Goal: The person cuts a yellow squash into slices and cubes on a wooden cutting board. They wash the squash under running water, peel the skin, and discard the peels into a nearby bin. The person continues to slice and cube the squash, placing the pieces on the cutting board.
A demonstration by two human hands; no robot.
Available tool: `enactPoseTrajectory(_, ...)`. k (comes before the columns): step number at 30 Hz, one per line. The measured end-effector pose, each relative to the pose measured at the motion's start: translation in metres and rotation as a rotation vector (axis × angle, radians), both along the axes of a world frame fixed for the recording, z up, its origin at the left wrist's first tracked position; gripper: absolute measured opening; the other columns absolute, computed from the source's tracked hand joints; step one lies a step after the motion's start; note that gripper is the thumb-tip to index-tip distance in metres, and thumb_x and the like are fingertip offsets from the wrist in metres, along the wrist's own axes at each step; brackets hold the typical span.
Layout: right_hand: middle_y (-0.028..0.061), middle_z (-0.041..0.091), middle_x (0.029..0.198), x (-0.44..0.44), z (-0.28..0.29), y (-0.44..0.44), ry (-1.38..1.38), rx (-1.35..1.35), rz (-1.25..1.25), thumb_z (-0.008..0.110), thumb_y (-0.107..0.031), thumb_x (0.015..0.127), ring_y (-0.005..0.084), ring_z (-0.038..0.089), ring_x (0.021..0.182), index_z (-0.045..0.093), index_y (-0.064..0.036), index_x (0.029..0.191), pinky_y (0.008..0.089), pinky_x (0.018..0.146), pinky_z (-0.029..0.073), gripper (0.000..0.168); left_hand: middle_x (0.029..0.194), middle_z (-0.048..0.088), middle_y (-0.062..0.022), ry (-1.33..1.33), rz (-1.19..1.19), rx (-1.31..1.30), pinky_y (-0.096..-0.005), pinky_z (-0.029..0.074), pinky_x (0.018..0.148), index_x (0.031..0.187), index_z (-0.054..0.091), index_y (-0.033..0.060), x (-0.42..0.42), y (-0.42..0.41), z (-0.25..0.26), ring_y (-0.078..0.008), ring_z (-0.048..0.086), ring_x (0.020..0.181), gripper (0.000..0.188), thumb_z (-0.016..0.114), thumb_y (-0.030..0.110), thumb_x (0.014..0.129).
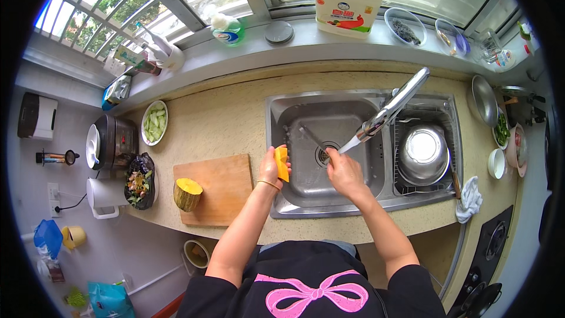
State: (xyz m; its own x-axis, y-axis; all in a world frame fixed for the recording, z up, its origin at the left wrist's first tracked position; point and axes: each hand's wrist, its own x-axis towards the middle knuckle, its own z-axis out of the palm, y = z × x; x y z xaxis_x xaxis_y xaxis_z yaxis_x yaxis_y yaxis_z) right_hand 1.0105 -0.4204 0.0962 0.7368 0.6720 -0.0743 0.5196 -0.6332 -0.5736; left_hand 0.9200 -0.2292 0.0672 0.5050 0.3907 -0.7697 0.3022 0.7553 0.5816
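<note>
My left hand (pixel 270 168) holds an orange-yellow piece of pumpkin (pixel 281 164) over the left rim of the steel sink (pixel 304 198). In my right hand (pixel 345 172) is the handle of a knife (pixel 313 137); its blade points up and left over the left basin. Water from the chrome faucet (pixel 393 106) runs down beside my right hand. A larger cut pumpkin piece (pixel 187 194) with green rind rests on the wooden cutting board (pixel 225 185), left of the sink.
A steel bowl (pixel 423 154) sits in the wire rack of the right basin. Left stand a plate of sliced green vegetable (pixel 155 123) and a black bag of scraps (pixel 140 181). A white cloth (pixel 469 199) lies right of the sink. Bottles line the windowsill (pixel 247 57).
</note>
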Motion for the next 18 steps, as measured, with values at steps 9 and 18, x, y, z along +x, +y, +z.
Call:
enactPoseTrajectory(9, 0.014, 0.058, 0.082, 0.021, 0.02, -0.068, -0.289, -0.21, -0.027, 0.055, -0.006, 0.078, 0.0307, 0.059, 0.077, 0.064, -0.014, 0.107, 0.0397, 0.067, 0.048, 0.031, 0.101, 0.056, -0.0051, -0.008, -0.128, -0.038, -0.0278, 0.05, 0.052, 0.118, 0.053, 0.0139, 0.048, -0.069, 0.013, -0.0178, 0.061, 0.069, 0.028, 0.052, 0.024, 0.092)
enactPoseTrajectory(18, 0.0134, 0.061, 0.078, 0.019, 0.031, -0.112, -0.045, -0.143, -0.12, 0.058, -0.006, 0.076, 0.0291, 0.061, 0.077, 0.063, -0.01, 0.107, 0.0388, 0.067, 0.048, 0.032, 0.076, 0.058, -0.0045, -0.02, -0.402, 0.304, -0.0245, 0.037, 0.039, 0.109, 0.058, 0.0058, 0.095, -0.103, 0.013, -0.01, 0.052, 0.055, 0.03, 0.055, 0.03, 0.091)
